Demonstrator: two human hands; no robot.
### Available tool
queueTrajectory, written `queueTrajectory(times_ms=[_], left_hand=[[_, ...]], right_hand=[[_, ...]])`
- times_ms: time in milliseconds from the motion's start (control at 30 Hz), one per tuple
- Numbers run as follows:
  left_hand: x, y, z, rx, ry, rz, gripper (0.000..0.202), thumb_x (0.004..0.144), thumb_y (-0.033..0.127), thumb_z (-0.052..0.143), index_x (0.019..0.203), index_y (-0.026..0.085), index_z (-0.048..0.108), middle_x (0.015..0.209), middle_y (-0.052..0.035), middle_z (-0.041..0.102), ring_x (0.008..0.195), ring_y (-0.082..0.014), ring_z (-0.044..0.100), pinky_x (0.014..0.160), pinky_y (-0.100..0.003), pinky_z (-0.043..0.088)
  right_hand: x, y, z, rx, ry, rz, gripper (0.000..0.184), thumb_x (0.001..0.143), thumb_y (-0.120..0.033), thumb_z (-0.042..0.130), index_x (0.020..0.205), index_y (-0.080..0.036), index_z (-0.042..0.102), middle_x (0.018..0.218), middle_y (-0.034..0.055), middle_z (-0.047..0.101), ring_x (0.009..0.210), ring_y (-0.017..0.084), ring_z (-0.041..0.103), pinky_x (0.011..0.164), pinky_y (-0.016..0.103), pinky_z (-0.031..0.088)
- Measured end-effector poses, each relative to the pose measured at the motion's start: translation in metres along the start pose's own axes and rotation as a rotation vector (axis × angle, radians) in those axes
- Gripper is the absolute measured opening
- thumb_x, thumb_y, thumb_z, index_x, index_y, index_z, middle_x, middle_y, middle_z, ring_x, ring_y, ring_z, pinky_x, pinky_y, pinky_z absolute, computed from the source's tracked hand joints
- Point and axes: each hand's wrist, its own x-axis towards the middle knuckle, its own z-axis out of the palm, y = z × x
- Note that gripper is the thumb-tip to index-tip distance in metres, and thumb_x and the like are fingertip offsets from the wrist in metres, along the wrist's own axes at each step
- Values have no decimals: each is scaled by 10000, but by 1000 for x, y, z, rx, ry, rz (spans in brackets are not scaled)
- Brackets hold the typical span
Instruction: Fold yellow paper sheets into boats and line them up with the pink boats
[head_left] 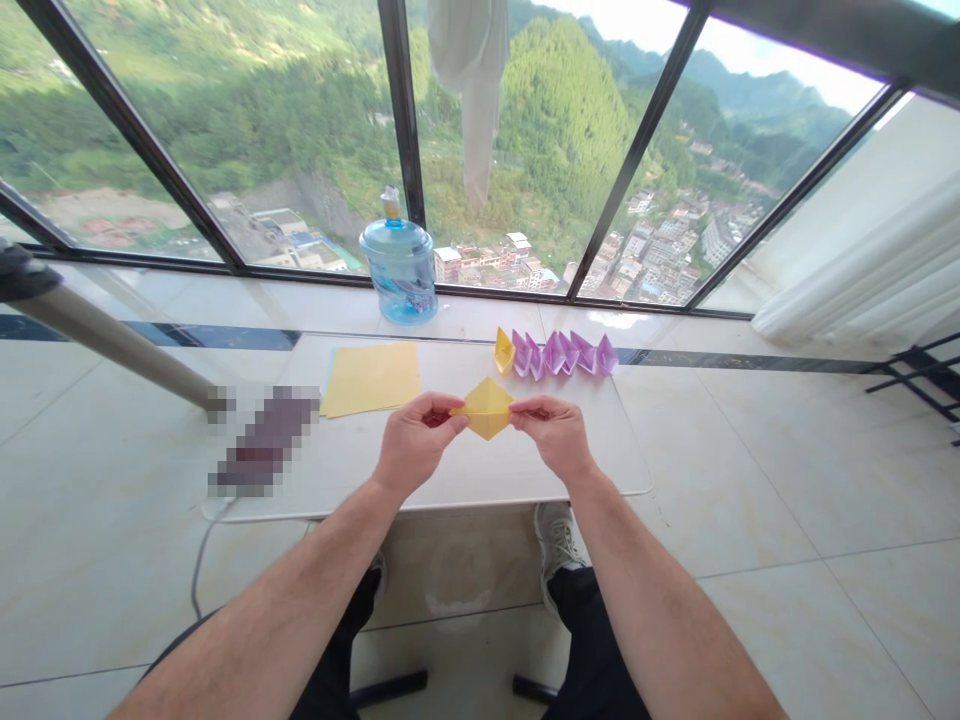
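A small piece of folded yellow paper (488, 408), diamond-shaped with a crease across its middle, is held up over the white table (480, 475). My left hand (420, 437) pinches its left corner between thumb and fingers. At the opposite corner, my right hand (553, 432) has the same kind of pinch. Just beyond my hands stands a row of folded paper pieces: one yellow origami piece (505, 351) at the left end, then several purple origami pieces (561, 354).
A stack of yellow paper sheets (373, 376) lies at the table's back left. Left of it is a blurred-out dark object (264, 440) with a cable. Behind the table, a blue water jug (400, 268) stands by the window. A beige pole (120, 335) slants in from the left.
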Motion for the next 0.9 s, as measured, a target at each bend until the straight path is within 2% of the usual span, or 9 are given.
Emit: queueTrajectory(times_ms=[200,433,533,667,767,900], left_hand=[[-1,3,-3,171,55,65,220,708,304,769,897,193,755,791,-9,721,668,-124,599,678,-257,505],[2,6,0,-37,109,-36,250,635,305,819,840,177,756,806,-34,744,748,-172,659,723,-292,539],[2,6,-3,20,121,-21,237,643,306,818,843,188,770,799,-31,747,738,-171,654,713,-291,533],[1,3,-6,112,105,39,189,679,298,799,846,211,782,820,-23,753,746,-161,649,717,-277,516],[1,3,-5,114,114,68,178,686,291,794,844,211,777,796,-14,742,716,-148,635,692,-266,506],[0,5,-3,49,127,61,167,666,299,811,786,196,755,738,-7,719,679,-138,620,665,-259,505]], right_hand=[[0,6,-1,-88,11,-56,149,650,-278,840,775,-224,780,771,14,752,725,164,677,696,294,546],[-1,-1,2,-3,44,-18,200,587,-282,872,758,-225,787,744,13,754,717,177,683,693,311,562],[-2,-1,2,-26,44,-23,216,602,-283,865,802,-231,800,782,20,766,743,185,690,711,320,568],[-3,1,0,-129,54,-107,170,662,-273,830,827,-238,808,822,25,768,764,180,686,732,314,566],[-3,2,-1,-124,54,-148,184,684,-282,819,862,-238,803,840,23,763,752,171,681,720,309,567],[-4,1,0,-92,67,-132,151,661,-298,839,776,-223,779,752,9,744,703,165,671,674,297,562]])
